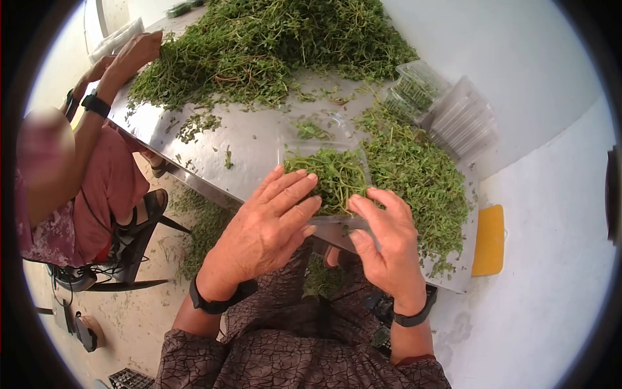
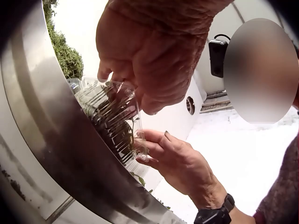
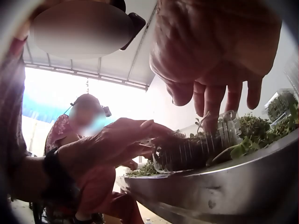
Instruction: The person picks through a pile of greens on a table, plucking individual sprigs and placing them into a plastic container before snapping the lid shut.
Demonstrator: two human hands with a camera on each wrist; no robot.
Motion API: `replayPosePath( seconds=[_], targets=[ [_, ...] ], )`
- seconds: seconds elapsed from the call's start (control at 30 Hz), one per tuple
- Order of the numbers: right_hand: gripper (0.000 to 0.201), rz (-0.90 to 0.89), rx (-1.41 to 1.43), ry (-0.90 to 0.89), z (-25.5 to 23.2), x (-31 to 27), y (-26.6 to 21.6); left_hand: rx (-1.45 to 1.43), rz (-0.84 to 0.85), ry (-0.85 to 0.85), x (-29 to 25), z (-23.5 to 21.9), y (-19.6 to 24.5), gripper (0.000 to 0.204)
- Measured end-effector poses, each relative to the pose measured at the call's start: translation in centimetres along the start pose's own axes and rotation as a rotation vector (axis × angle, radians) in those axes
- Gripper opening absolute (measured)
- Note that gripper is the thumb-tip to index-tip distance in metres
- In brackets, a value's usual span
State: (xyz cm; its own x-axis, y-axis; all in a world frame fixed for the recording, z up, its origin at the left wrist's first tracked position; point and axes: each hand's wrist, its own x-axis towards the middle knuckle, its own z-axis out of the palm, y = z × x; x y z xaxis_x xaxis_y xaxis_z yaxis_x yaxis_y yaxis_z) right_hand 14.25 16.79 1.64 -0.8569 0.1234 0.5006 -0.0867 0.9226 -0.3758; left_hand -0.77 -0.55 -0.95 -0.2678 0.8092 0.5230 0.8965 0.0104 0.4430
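Near the edge of the metal table (image 1: 243, 152), I see the clear box (image 2: 114, 116) filled with greens (image 1: 332, 170). I have the left hand (image 1: 262, 227) open, its fingers nearly straight over the greens' left side. The right hand (image 1: 389, 249) is loosely open, fingertips touching the right side, thumb apart. A loose pile (image 1: 418, 185) lies right, a large heap (image 1: 259, 48) far, stacked containers (image 1: 463, 120) far right.

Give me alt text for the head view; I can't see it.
A left hand and right hand touch leafy green stems in a clear plastic container on a metal table. Loose greens and stacked containers lie to the right; at left, another person reaches to a larger heap.
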Motion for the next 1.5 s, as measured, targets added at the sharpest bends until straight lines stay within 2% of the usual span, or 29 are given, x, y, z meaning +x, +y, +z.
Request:
replayPosePath(
  seconds=[0.07,0.17,0.27,0.33,0.53,1.0,1.13,1.33,1.5],
  targets=[
    [0.043,0.006,0.000,0.012,-0.7,-0.4,0.1,0.010,-0.004,0.025,-0.2,-0.4,-0.2,0.040],
    [0.041,0.106,0.066,0.051,-1.9,-1.2,-0.3,-0.001,-0.015,0.056,-0.4,-0.7,-0.1,0.043],
    [0.042,-0.032,0.003,0.028,-1.9,-1.7,-0.7,-0.013,0.041,0.037,0.0,-0.4,0.4,0.046],
    [0.043,-0.026,-0.004,0.018,-1.5,-1.9,-1.1,-0.013,0.081,-0.036,0.6,0.1,0.9,0.051],
    [0.046,-0.009,-0.075,0.018,-0.8,-2.1,-0.7,0.132,0.069,-0.118,1.6,0.7,1.2,0.055],
    [0.041,-0.047,-0.054,0.004,-0.3,0.0,0.7,0.081,0.065,-0.120,1.3,0.4,1.0,0.048],
    [0.040,-0.037,-0.053,0.065,-1.4,-0.1,0.4,0.008,0.055,-0.017,0.3,-1.3,0.3,0.039],
    [0.042,-0.014,-0.028,0.056,-1.5,0.6,-0.1,-0.026,-0.067,0.211,-1.4,-2.8,-1.5,0.044],
    [0.043,-0.033,-0.026,0.030,-0.5,1.4,0.0,-0.056,-0.082,0.209,-1.9,-2.8,-1.7,0.043]
  ],
)
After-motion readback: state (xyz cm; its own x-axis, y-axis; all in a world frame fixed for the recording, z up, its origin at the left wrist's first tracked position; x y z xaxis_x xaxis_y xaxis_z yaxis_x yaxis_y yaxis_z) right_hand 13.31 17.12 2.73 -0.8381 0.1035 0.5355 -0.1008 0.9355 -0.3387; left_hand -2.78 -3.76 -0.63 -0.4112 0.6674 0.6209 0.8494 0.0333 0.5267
